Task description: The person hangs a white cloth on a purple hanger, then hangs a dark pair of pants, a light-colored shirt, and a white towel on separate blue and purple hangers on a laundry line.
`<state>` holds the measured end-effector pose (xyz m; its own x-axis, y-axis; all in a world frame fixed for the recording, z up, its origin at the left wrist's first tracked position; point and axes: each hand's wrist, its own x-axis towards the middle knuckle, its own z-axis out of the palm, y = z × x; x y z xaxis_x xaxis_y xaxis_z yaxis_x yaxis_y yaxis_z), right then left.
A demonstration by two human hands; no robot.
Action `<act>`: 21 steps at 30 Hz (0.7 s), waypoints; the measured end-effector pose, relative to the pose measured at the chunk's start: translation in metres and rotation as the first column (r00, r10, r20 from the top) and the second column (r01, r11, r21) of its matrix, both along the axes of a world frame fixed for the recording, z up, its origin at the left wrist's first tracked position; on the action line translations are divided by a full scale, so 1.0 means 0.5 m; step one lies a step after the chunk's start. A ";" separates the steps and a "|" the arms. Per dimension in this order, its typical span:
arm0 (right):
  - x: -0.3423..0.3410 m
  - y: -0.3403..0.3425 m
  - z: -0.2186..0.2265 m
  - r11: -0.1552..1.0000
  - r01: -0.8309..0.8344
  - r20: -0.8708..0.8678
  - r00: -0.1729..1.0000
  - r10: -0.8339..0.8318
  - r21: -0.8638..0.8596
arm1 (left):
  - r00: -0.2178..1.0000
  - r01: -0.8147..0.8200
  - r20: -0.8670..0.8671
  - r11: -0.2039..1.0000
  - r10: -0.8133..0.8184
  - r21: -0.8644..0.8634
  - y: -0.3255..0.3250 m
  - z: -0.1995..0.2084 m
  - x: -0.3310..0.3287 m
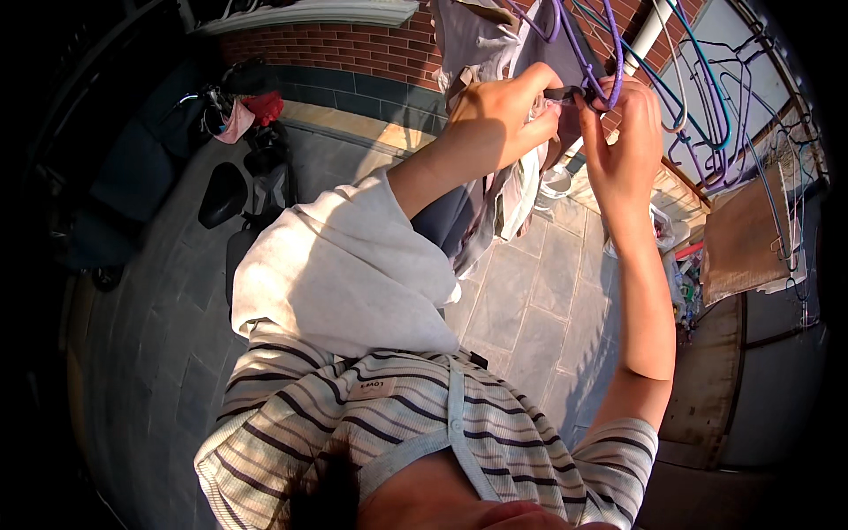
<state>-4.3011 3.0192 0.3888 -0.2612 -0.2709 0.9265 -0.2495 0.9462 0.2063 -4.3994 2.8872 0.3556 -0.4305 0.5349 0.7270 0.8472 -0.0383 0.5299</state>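
My left hand (508, 110) is closed, its thumb and finger pinching a short dark strap (558, 92). Beside it, my right hand (629, 124) closes around the rounded lower end of a purple hanger (617, 55), where the strap meets it. What the right fingertips press on is partly hidden. A cream-white cloth (344, 265) lies draped over my left forearm. Pale and dark garments (477, 44) hang just past my hands, and more fabric (521, 199) hangs below them.
Several purple, teal and white hangers (726, 115) hang at the right. Below them are a brown cardboard sheet (746, 238) and bagged clutter (685, 283). A parked scooter (265, 185) stands at the left on grey paving (512, 305). A red brick wall (336, 55) runs behind.
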 end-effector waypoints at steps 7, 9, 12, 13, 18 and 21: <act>0.002 0.020 -0.091 0.986 0.009 0.147 0.989 -0.034 0.166 | 0.992 0.102 -0.081 0.989 -0.094 0.105 0.016 -0.048 -0.030; 0.003 0.013 -0.092 0.999 -0.014 0.288 0.957 0.025 -0.040 | 0.992 0.128 -0.019 0.980 -0.127 0.150 0.015 -0.064 -0.039; -0.005 0.012 -0.090 0.940 -0.065 0.466 0.856 0.225 -0.335 | 0.987 0.137 0.074 0.986 -0.144 0.099 -0.005 -0.072 -0.053; -0.007 0.010 -0.090 0.897 -0.115 0.507 0.791 0.342 -0.426 | 0.976 0.156 0.140 0.984 -0.167 0.084 -0.013 -0.074 -0.057; -0.038 -0.049 -0.062 0.935 -0.200 0.379 0.874 0.305 -0.292 | 0.966 0.106 0.225 0.988 -0.129 0.115 -0.039 -0.080 -0.085; -0.073 -0.102 -0.054 0.923 -0.305 0.379 0.845 0.377 -0.237 | 0.947 0.183 0.217 0.952 -0.237 0.245 -0.072 -0.078 -0.116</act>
<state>-4.3375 2.9681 0.3619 -0.5449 -0.2700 0.7939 -0.5898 0.7964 -0.1340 -4.4575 2.8510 0.3164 -0.5025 0.4720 0.7244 0.6549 -0.3392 0.6753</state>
